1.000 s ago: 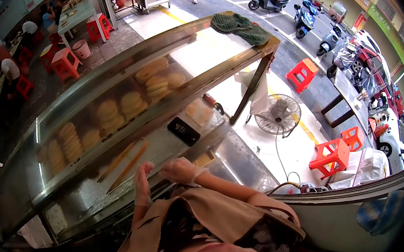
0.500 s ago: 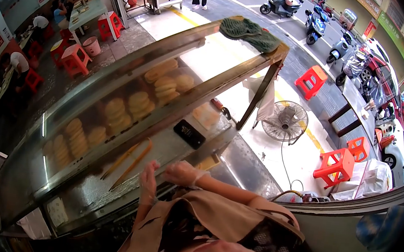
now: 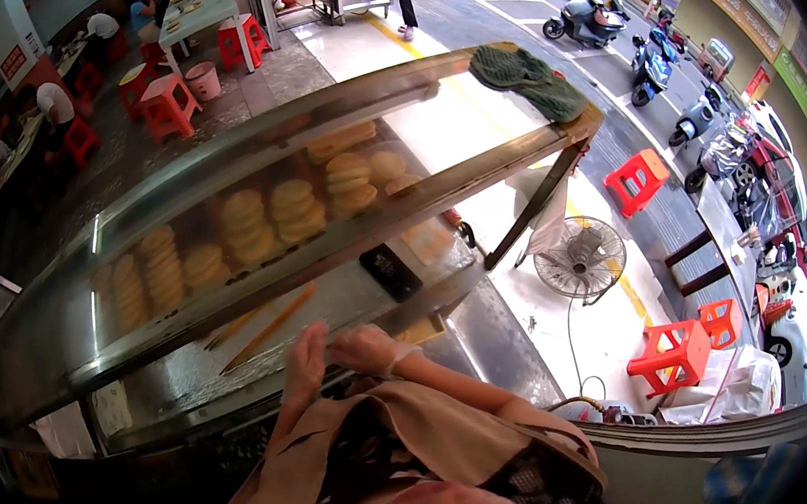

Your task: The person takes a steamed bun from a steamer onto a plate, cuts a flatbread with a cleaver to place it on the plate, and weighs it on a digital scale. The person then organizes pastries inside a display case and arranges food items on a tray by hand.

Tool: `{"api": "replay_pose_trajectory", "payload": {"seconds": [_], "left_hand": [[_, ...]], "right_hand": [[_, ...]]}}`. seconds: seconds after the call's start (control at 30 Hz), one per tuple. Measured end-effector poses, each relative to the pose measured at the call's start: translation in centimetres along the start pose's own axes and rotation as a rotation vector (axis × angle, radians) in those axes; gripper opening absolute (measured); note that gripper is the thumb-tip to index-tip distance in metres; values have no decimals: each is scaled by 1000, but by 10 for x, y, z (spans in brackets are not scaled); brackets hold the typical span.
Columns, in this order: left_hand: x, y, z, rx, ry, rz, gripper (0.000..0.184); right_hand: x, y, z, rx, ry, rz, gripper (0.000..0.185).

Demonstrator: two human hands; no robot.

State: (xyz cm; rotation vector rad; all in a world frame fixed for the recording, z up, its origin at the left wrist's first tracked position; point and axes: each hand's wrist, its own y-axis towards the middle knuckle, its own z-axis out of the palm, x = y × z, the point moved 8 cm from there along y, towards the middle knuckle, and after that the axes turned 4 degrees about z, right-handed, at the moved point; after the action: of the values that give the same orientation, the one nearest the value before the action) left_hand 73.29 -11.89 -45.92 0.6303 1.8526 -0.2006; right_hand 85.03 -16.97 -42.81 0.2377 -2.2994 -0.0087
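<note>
Your left hand, flat with fingers together, is near the wooden sticks, lower left of frame centre; your right hand curls beside it, grip unclear.

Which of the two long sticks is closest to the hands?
The stick on the picture's right, nearer the left hand; the other stick lies farther left.

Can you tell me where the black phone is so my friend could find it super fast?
Find the big glass case holding stacked breads. On the metal counter along its near side, look just beyond the right hand. The phone is the black rectangle between long brown sticks and something flat and pale.
</note>
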Motion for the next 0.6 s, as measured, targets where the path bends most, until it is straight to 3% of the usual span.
{"api": "replay_pose_trajectory", "payload": {"seconds": [0.07, 0.6], "left_hand": [[-8, 2, 2, 19, 68, 91, 26], [-8, 6, 8, 10, 91, 98, 26]], "right_hand": [[-4, 1, 1, -39, 6, 4, 19], [-21, 11, 13, -93, 43, -72, 17]]}}
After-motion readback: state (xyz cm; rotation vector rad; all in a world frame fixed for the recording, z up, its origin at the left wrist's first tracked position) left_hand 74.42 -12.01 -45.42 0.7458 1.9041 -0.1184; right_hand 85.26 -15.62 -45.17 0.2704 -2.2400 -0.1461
